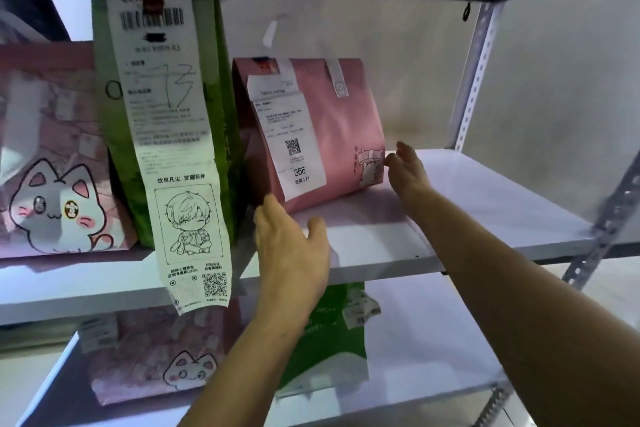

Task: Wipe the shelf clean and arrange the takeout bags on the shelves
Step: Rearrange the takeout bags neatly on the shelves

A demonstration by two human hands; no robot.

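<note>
Right hand (405,168) touches the pink bag (332,135) with relaxed fingers, left hand (291,253) spread just below – unpinched, a nudge could tip it

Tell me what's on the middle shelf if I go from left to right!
Cat bag → green bag with its long receipt → plain pink bag → right hand touching that bag's corner → bare shelf board.

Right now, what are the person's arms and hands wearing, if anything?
Nothing that shows. The left hand and right hand are bare: no gloves, rings, watch or wristband visible. Both forearms are uncovered right to the frame's edge, with no sleeve in view.
</note>
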